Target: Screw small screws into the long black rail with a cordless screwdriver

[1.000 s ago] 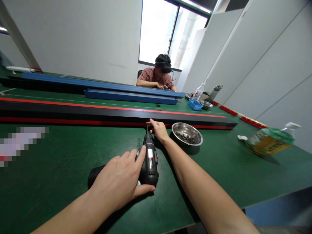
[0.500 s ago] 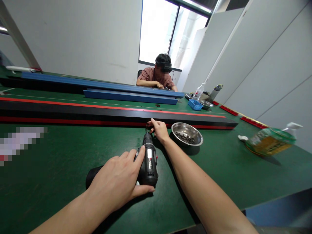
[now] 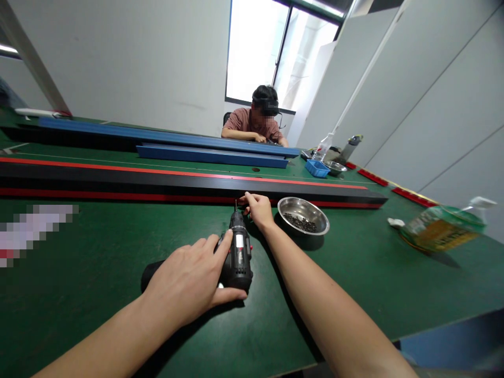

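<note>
Head view: nearside of the black bar [image 3: 177,184] your left hand [image 3: 187,281] clasps the drill [image 3: 239,260], likely hefty, rigid, best gripped round its body, and I can't tell whether your right hand [image 3: 258,210], by the bar, pinches anything.

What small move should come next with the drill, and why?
Probably nudge the power drill slightly rightward: the left hand grips it, its bit points at the black-and-red bar, and the bit's tip appears just left of the right hand, which is close to the bar. Whether that hand holds anything is unclear.
</note>
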The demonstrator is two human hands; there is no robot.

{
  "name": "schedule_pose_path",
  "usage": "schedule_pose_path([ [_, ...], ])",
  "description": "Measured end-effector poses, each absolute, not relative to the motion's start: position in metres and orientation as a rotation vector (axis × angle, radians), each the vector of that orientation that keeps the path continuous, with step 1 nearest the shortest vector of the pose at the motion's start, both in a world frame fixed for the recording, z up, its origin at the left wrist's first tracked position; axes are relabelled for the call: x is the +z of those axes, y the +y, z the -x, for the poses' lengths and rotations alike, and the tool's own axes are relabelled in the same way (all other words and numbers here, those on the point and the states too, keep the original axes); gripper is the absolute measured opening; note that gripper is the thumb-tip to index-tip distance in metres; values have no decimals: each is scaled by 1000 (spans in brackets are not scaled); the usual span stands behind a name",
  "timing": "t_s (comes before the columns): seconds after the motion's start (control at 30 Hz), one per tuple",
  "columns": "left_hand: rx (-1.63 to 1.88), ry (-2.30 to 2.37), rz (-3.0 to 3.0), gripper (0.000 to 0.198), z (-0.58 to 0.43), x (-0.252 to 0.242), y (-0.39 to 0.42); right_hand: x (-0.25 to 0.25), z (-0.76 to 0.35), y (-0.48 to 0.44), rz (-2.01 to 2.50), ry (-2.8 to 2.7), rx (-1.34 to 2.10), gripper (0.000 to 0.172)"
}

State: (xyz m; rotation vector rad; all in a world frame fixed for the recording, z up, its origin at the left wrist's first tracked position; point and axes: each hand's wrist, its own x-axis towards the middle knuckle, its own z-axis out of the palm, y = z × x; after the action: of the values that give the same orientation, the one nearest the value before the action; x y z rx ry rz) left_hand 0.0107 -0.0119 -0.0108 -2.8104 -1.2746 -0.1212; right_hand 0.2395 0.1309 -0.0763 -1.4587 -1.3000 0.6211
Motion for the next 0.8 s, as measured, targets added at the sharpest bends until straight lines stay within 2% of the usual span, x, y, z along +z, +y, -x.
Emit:
schedule_pose_path([
  [0.53,-87,-1289,2820,102,-11,-9,-10,-71,-235,127,1528,-1324,590,34],
  [0.67,-119,-1276,2824,99,-10,-9,-11,-57,-234,127,1578,-1281,757,28],
  [0.73,-128,-1269,2824,98,-10,-8,-13,-39,-237,126,1626,-1286,899,32],
  [0.8,-129,-1264,2826,97,-10,-8,-15,-14,-244,123,1680,-1370,988,43],
])
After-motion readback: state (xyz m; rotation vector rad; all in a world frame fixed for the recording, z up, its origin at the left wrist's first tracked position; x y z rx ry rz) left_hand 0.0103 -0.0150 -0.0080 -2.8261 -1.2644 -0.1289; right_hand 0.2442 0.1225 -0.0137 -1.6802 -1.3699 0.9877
